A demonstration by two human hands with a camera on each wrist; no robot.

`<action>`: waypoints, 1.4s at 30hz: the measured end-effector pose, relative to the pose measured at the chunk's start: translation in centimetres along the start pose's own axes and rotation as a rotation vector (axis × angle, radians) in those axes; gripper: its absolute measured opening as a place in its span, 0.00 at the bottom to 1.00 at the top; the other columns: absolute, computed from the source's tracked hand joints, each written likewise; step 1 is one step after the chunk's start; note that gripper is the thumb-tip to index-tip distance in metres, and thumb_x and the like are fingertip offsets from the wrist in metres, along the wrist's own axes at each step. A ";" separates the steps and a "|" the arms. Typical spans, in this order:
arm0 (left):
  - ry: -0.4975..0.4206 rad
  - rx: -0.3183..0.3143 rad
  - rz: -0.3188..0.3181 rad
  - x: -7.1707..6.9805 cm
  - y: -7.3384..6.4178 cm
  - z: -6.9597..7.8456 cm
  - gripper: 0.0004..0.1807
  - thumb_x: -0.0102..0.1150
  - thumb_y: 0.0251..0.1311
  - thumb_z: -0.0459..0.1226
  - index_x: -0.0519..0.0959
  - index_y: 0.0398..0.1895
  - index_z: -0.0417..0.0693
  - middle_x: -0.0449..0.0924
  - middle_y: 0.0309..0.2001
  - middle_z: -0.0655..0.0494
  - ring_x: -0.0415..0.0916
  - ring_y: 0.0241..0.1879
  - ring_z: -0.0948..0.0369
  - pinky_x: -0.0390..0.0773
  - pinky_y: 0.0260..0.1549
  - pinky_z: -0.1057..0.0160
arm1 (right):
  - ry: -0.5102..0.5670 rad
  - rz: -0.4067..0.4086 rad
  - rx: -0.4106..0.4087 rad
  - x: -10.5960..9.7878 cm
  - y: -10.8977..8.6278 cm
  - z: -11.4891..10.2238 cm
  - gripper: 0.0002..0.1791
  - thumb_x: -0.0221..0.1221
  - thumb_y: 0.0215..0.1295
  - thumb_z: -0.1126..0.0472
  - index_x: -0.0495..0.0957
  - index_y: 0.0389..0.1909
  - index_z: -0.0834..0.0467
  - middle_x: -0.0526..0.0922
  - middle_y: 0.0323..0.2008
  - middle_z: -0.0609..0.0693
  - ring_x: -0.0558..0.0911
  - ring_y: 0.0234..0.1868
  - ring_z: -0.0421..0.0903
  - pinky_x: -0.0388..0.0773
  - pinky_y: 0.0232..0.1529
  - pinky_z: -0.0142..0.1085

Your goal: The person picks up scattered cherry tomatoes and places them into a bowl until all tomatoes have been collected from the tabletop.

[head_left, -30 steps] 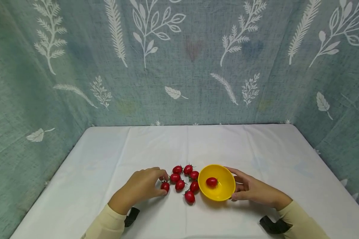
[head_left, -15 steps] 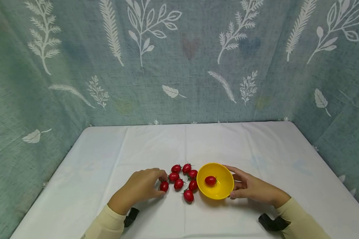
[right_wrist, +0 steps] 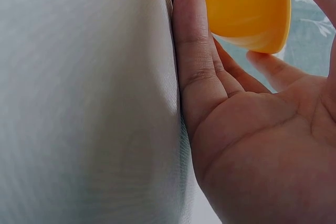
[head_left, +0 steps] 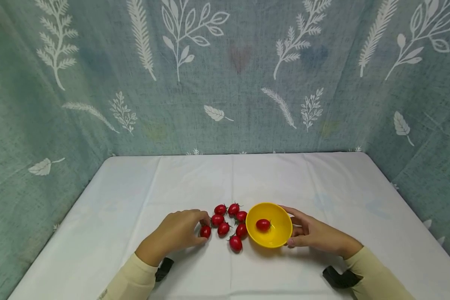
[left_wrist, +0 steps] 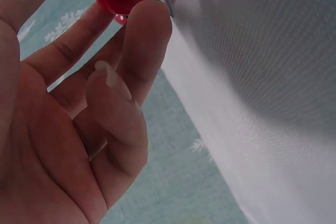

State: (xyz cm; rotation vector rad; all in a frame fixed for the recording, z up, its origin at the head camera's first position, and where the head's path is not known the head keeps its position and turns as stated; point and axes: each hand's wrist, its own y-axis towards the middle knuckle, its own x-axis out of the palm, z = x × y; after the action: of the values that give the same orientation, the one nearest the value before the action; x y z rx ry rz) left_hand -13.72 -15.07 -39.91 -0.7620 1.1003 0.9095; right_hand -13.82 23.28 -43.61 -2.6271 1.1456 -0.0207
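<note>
Leaf-printed grey-green cloth (head_left: 243,104) hangs behind a white-covered table (head_left: 195,181).

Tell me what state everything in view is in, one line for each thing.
Left hand: fingers curled, gripping a tomato
Right hand: curled against the bowl's side
Bowl: upright, one tomato inside
Tomato in bowl: whole, lying down
Seven other tomatoes: whole, loosely clustered
Tablecloth: spread, lightly creased
Curtain: hanging

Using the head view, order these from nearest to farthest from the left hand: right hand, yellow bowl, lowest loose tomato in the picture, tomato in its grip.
1. Gripped tomato: in the left hand.
2. Lowest loose tomato: to that hand's right.
3. Yellow bowl: farther right.
4. Right hand: at the bowl's right side.
</note>
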 end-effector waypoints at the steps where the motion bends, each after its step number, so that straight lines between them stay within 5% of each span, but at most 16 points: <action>1: -0.002 0.003 -0.003 0.0 0.0 0.0 0.16 0.79 0.45 0.43 0.82 0.37 0.61 0.82 0.37 0.69 0.75 0.36 0.67 0.77 0.36 0.58 | 0.003 -0.002 0.000 0.0 0.0 0.0 0.46 0.61 0.70 0.61 0.44 0.80 0.46 0.59 0.73 0.67 0.80 0.56 0.54 0.82 0.53 0.37; 16: 0.003 0.012 0.023 -0.6 -0.2 0.2 0.14 0.75 0.48 0.43 0.82 0.39 0.62 0.81 0.36 0.72 0.73 0.33 0.68 0.74 0.33 0.61 | 0.010 -0.009 -0.008 -0.2 0.1 0.1 0.46 0.61 0.70 0.62 0.44 0.80 0.46 0.58 0.73 0.67 0.80 0.57 0.54 0.82 0.53 0.37; 24: 0.020 0.128 0.144 -1.1 -0.6 0.9 0.26 0.73 0.52 0.44 0.79 0.56 0.62 0.82 0.45 0.67 0.65 0.19 0.73 0.70 0.22 0.71 | 0.009 -0.010 -0.002 -0.2 0.0 0.0 0.46 0.60 0.70 0.62 0.44 0.80 0.46 0.59 0.73 0.67 0.80 0.56 0.55 0.81 0.53 0.37; 32: -0.023 0.206 0.222 -1.0 0.1 2.7 0.24 0.72 0.55 0.45 0.78 0.56 0.63 0.81 0.49 0.68 0.67 0.21 0.75 0.71 0.24 0.74 | 0.032 -0.004 0.011 -0.1 0.1 0.3 0.46 0.61 0.70 0.62 0.44 0.80 0.46 0.59 0.73 0.66 0.81 0.55 0.54 0.82 0.53 0.38; 42: -0.019 0.294 0.213 -1.3 2.2 5.6 0.21 0.71 0.57 0.46 0.79 0.54 0.60 0.82 0.47 0.67 0.70 0.25 0.72 0.72 0.27 0.73 | 0.027 0.003 0.009 0.0 0.2 0.2 0.46 0.62 0.69 0.62 0.45 0.80 0.45 0.58 0.74 0.66 0.81 0.57 0.54 0.82 0.52 0.38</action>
State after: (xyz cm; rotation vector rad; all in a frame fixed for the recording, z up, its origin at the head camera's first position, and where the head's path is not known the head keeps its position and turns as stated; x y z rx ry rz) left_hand -13.63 -9.52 -37.18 -0.3983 1.2811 0.9040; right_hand -13.98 23.21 -43.86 -2.6253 1.1552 -0.0603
